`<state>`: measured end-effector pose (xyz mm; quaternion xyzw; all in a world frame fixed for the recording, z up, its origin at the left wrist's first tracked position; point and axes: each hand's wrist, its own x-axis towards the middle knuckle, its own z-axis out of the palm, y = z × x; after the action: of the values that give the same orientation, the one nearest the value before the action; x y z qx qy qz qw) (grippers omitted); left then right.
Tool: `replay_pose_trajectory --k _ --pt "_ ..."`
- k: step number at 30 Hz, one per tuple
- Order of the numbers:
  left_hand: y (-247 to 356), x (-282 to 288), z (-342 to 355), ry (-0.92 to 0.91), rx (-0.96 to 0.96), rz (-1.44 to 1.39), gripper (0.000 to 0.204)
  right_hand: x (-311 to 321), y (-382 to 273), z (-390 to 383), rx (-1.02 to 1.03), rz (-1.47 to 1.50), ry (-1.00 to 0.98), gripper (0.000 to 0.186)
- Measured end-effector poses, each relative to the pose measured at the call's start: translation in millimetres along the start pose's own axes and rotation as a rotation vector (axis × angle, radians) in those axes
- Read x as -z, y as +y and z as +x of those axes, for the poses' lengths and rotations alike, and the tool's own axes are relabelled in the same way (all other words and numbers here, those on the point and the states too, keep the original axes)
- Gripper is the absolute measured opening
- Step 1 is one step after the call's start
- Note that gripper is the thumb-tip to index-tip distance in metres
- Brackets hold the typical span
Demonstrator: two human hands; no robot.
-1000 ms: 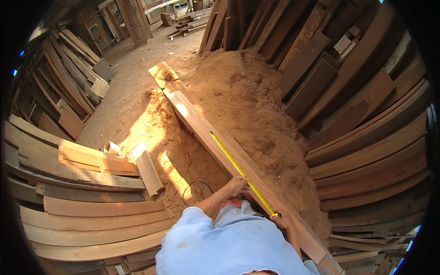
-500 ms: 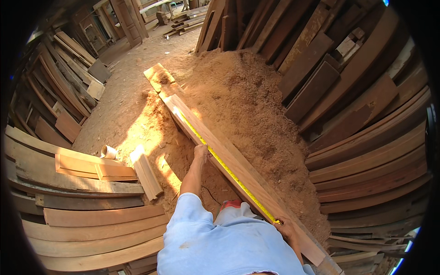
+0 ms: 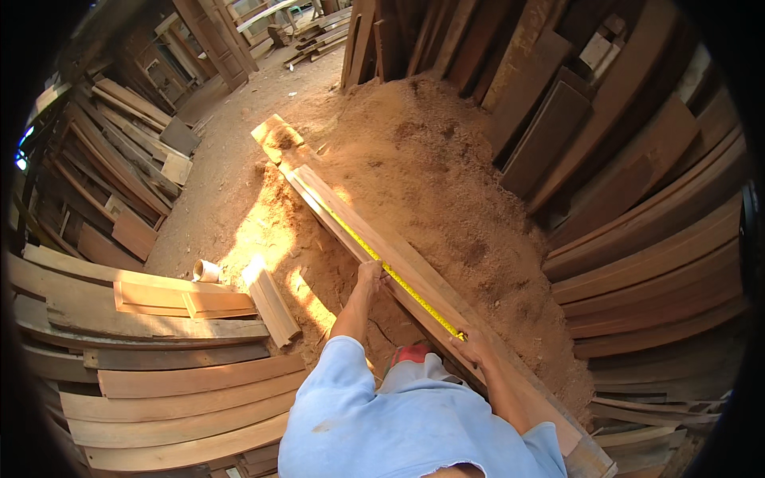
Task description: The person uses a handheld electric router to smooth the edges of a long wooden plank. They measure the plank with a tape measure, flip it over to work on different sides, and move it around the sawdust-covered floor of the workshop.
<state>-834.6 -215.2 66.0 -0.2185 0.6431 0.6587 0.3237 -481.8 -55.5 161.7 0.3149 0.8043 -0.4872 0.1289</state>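
Yellow against pale wood, a tape measure (image 3: 422, 299) is seen in the head view, stretched slantwise along the upper face of a long plank (image 3: 394, 255), close to the plank's left edge. The plank is carried by a narrow timber worktop (image 3: 272, 134), whose far end is left projecting and is partly lit by the sun. The nearer end of the tape is held by the right hand (image 3: 473, 349), its grip closed around it just above the plank; whether the case is enclosed there cannot be told, as the fingers hide it. The left hand (image 3: 370, 272) is placed farther along, beside the tape at the plank's left edge, with its fingers bent; how tightly its grip is closed, or whether the tape is pinched in it, cannot be made out.

A light blue shirt (image 3: 390, 430) is worn by the person. The floor to the right is covered by brown sawdust (image 3: 454, 183). To the left, a short grooved board (image 3: 275, 311), a framed wooden panel (image 3: 155, 299) and a whitish container (image 3: 206, 272) tipped on its side are seen near stacked boards (image 3: 183, 426). More boards (image 3: 653, 279) are piled along the right.
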Motion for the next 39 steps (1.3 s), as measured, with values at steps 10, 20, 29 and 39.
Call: replay_pose_trajectory --k 10,20,29,39 --pt "-164 -36 -55 -0.338 0.183 -0.050 0.029 48 236 -165 -0.262 -0.061 0.310 0.044" --pt "-261 -104 -160 -0.198 0.256 0.153 0.031 95 487 -425 -0.602 -0.210 0.498 0.049" --pt "-284 -120 -196 -0.188 0.147 0.338 0.027 98 557 -450 -0.587 -0.117 0.562 0.045" --pt "-295 -124 -188 -0.122 0.141 0.320 0.025 101 555 -456 -0.569 -0.102 0.520 0.047"
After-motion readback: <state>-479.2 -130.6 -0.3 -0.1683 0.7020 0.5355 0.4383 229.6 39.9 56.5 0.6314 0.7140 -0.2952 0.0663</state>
